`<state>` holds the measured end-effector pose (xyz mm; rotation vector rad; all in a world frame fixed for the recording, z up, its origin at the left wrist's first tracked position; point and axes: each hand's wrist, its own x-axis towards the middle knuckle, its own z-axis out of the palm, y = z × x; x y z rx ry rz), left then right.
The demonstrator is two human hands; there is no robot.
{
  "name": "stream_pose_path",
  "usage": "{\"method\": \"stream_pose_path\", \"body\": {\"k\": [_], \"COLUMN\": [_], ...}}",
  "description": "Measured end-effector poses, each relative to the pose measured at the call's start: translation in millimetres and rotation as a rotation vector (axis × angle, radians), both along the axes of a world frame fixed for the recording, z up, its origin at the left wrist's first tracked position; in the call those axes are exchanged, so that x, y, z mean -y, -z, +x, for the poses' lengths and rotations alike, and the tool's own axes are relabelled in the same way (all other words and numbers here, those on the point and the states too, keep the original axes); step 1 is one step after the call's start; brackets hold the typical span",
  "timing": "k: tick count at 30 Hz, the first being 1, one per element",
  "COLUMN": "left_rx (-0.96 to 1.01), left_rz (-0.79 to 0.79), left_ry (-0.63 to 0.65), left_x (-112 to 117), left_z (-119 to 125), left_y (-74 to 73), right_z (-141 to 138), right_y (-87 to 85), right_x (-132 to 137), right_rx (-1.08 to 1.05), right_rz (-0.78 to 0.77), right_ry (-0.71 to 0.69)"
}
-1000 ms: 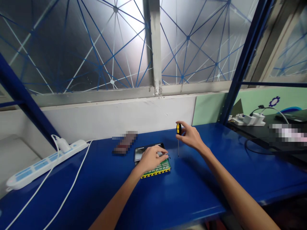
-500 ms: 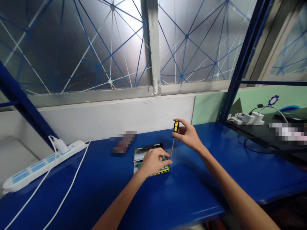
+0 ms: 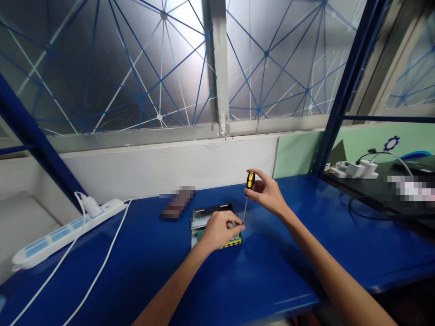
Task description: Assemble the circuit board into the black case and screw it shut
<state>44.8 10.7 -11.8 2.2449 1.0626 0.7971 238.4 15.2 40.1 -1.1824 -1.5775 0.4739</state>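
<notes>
My right hand point(image 3: 268, 192) grips the black and yellow handle of a screwdriver point(image 3: 250, 180). The slim metal shaft slants down, slightly to the left. At its lower end the thumb and forefinger of my left hand point(image 3: 222, 230) are pinched together. Whatever is between those fingertips is too small to make out. Below my left hand lies a green circuit board point(image 3: 236, 236) with a row of yellow terminals along its near edge. A dark-framed metal casing point(image 3: 201, 219) is behind and left of it, and my left hand hides much of both.
A white power strip point(image 3: 68, 233) with trailing cables lies on the left of the blue table point(image 3: 272, 271). A blurred flat object point(image 3: 178, 203) is behind the casing. At right, plugged-in chargers point(image 3: 362, 168) and a black cable rest on a dark surface. Blue posts flank the table.
The thumb and forefinger of my left hand have closed together at the screwdriver's tip. My right hand keeps its grip on the screwdriver. The whole view has shifted slightly.
</notes>
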Motion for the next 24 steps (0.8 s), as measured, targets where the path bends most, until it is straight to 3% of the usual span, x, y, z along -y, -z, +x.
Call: {"method": "stream_pose_path", "body": {"k": [5, 18, 24], "left_rx": [0.031, 0.175, 0.174], "left_rz": [-0.003, -0.218, -0.177], "left_ry": [-0.021, -0.026, 0.024], "left_x": [-1, -5, -2], "left_z": [0, -1, -5], "left_y": [2.0, 0.5, -18.9], "right_z": [0, -4, -11], "right_y": [2.3, -2.2, -1.1], "right_x": [0, 8, 11], "right_rx": [0.040, -0.025, -0.027], "right_rz": [0.067, 0.158, 0.155], "right_ry": [0.000, -0.129, -0.177]}}
